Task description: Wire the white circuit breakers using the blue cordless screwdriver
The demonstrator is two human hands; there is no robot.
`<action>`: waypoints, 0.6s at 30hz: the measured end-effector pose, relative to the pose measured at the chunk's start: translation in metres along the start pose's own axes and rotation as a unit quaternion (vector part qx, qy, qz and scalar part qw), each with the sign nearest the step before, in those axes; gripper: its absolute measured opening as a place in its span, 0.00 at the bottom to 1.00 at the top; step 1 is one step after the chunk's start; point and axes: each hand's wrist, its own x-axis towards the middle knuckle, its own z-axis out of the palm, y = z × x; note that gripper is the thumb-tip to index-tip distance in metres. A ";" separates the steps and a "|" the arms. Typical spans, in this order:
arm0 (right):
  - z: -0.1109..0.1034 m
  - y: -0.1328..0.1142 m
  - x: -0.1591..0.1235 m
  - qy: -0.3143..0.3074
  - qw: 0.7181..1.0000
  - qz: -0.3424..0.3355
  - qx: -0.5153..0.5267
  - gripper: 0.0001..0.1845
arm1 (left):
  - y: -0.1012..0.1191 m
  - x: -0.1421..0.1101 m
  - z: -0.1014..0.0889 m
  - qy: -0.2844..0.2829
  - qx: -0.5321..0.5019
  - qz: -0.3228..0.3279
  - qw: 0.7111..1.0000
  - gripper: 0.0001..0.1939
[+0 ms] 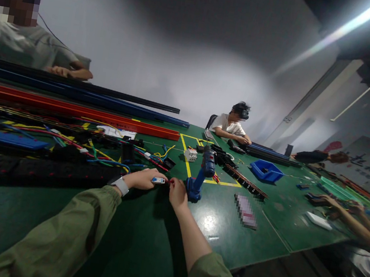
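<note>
My left hand (142, 179), with a pale band at its wrist, is closed, and a small white-and-blue block (158, 180) shows at its thumb side. Just to the right, my right hand (178, 194) has its fingertips pinched together close to the left one. Whatever they pinch is too small and dark to make out. A blue cordless drill (207, 163) stands upright right beside my right hand. To the left, a long black strip with red dots (40, 172) reaches toward my left wrist.
Coloured wires (97, 154), a blue rail (4, 136) and a red rail (69, 109) lie to the left. A white terminal block (190, 154), a blue bin (266, 171) and a pixelated flat object (245, 211) are on the green table. Co-workers sit across and at right.
</note>
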 end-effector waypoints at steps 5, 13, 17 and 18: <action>-0.009 -0.003 -0.008 0.001 1.000 -0.013 0.027 0.16 | 0.004 -0.002 0.000 0.027 0.004 -0.030 0.999 0.25; -0.075 0.033 -0.050 0.054 0.948 0.154 0.273 0.15 | -0.002 0.000 0.004 0.040 0.005 -0.066 0.997 0.26; -0.117 0.054 -0.043 0.161 0.895 0.201 0.365 0.25 | -0.009 0.003 0.008 0.043 0.004 -0.060 0.997 0.27; -0.124 0.055 -0.037 0.173 0.891 0.194 0.373 0.28 | -0.010 0.003 0.009 0.044 0.000 -0.057 0.997 0.27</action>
